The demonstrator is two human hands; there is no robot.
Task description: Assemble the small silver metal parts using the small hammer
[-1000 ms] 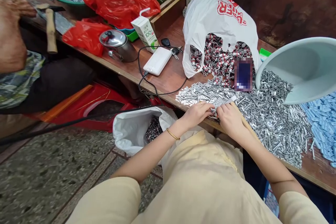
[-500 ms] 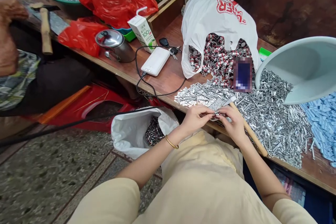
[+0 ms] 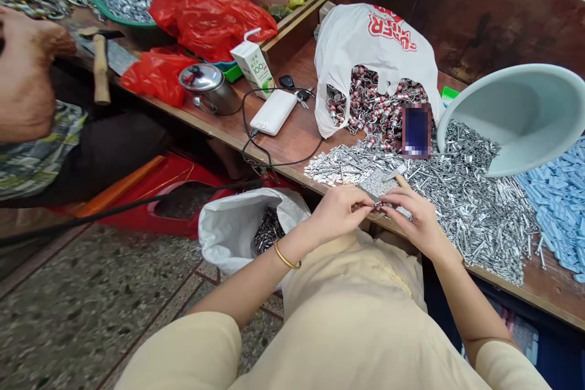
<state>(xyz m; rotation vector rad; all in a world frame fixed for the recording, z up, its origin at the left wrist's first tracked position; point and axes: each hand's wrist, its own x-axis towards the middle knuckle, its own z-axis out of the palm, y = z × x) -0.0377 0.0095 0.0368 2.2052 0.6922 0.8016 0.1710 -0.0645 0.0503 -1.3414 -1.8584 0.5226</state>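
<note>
At the table's front edge my left hand (image 3: 342, 212) and my right hand (image 3: 414, 218) meet, fingertips pinched on a small metal piece (image 3: 378, 205) with a touch of red. Fingers cover most of it, so its kind is not clear. Just beyond them lies a wood-handled tool with a flat metal head (image 3: 395, 172); my right hand hides much of its handle. A heap of loose silvery metal parts (image 3: 484, 225) spreads behind and to the right. Past it, a white plastic bag (image 3: 375, 36) lies open with red-banded metal pieces (image 3: 365, 97) spilling out.
A tilted grey tub (image 3: 516, 116) and light-blue pieces (image 3: 560, 207) are at right. Further left are a power bank (image 3: 273, 112) with cable, keys (image 3: 302, 96), a drink carton (image 3: 253, 67) and metal cup (image 3: 212, 94). A white sack (image 3: 223, 228) stands below. Another person's arm (image 3: 27, 73) is far left.
My view has shifted slightly, so the table's far left shows more. My right hand has turned a little and covers more of the wooden handle. Both hands keep pinching the small piece.
</note>
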